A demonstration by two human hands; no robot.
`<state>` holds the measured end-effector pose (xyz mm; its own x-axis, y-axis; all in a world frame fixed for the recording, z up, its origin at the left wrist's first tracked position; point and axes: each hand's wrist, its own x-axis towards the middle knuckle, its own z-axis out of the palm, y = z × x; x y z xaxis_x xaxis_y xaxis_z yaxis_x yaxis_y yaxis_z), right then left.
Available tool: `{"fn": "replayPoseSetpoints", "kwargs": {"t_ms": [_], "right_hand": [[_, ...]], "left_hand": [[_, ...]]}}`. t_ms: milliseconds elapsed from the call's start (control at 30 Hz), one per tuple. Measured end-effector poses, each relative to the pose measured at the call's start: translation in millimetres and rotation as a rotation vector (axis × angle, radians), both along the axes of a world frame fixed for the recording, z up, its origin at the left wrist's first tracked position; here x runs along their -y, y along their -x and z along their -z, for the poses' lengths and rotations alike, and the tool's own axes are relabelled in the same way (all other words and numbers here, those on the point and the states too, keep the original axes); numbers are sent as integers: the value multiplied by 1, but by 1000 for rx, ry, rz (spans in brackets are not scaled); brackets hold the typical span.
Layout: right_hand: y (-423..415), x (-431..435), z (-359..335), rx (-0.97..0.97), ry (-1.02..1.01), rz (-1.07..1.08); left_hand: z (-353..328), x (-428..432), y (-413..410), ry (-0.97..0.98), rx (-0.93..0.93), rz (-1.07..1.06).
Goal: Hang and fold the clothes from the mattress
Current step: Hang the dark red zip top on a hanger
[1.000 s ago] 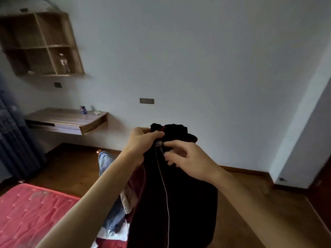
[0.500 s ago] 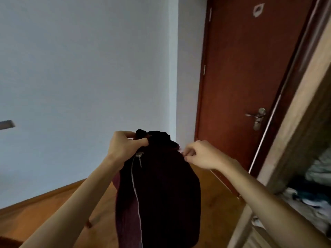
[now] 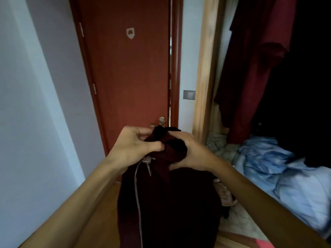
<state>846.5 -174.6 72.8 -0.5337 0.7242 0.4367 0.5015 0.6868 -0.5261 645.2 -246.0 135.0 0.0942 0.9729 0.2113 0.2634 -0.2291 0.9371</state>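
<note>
Red door at twelve o'clock, wardrobe with blue bedding at three. Our left hand and right hand, close together, both grip the collar of the maroon zip jacket at six.

Two bare arms and two bare grips are showing in the head view.
The left forearm is showing uncovered from the wrist down to the lower edge of the view, slim and smooth. The right forearm is likewise showing bare along all its visible length and is lying in deeper shade. The left grip is showing plain knuckles, a bare thumb and slender fingers. The right grip is showing its bare back and rounded knuckles. The nails are blurring too much to describe.
</note>
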Motion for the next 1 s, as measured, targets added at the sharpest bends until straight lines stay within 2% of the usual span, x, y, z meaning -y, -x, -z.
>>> {"fn": "replayPoseSetpoints", "kwargs": {"t_ms": [133, 233, 300, 333, 400, 500, 600, 633, 733, 800, 933, 1000], "right_hand": [[-17, -8, -10, -148, -96, 203], [-24, -9, -20, -260, -251, 334], [-27, -9, -35, -351, -340, 404], [-26, -8, -42, -333, -376, 446], [-17, -7, -51, -221, -373, 498], [-4, -2, -57, 5, -145, 432], [-1, -1, -56, 347, 68, 353], [2, -1, -55, 406, 118, 314], [10, -4, -49, 366, 295, 239], [17, -2, -40, 428, 255, 276], [20, 16, -25, 712, -57, 414], [12, 24, -26, 737, -55, 448]], "left_hand": [[-10, -35, 6, -58, -11, 189], [-8, -56, 13, -95, -102, 363], [0, -65, 13, -192, -189, 371], [4, -68, 10, -236, -193, 338], [11, -74, 5, -256, -137, 309], [18, -89, 5, -174, -33, 340], [24, -92, 12, -128, -54, 410], [27, -91, 15, -126, -71, 440], [37, -89, 23, -107, -126, 516], [44, -92, 27, -88, -178, 569], [67, -89, 34, -48, -284, 516], [79, -77, 32, -9, -313, 577]]}}
